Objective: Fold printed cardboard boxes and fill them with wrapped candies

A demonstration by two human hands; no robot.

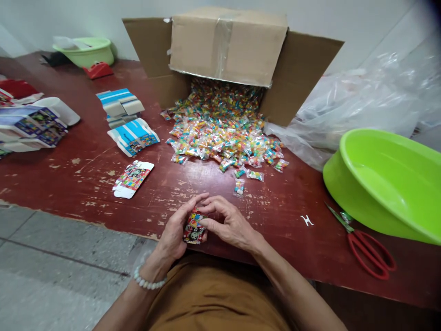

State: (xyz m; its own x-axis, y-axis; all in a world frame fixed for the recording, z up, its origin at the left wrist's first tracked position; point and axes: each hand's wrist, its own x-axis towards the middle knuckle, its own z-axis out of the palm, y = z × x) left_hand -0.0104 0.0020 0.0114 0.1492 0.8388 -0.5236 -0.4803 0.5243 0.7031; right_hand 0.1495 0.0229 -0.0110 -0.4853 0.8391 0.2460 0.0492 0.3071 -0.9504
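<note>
Both hands meet at the near edge of the dark red table (86, 184). My left hand (177, 230) cups a small colourful printed box (194, 227) from below and the left. My right hand (227, 220) pinches the same box from the right, fingertips over its top. A heap of small clear candy packets (220, 131) spills from a cardboard carton (229, 46) lying on its side behind. One flat unfolded box blank (133, 178) lies to the left of my hands.
A lime green basin (389, 184) sits tilted at the right, red scissors (368, 248) in front of it. Clear plastic sheeting (372, 96) lies behind. Blue and white box stacks (120, 105) and more printed boxes (31, 126) are at the left; a second green basin (86, 50) far left.
</note>
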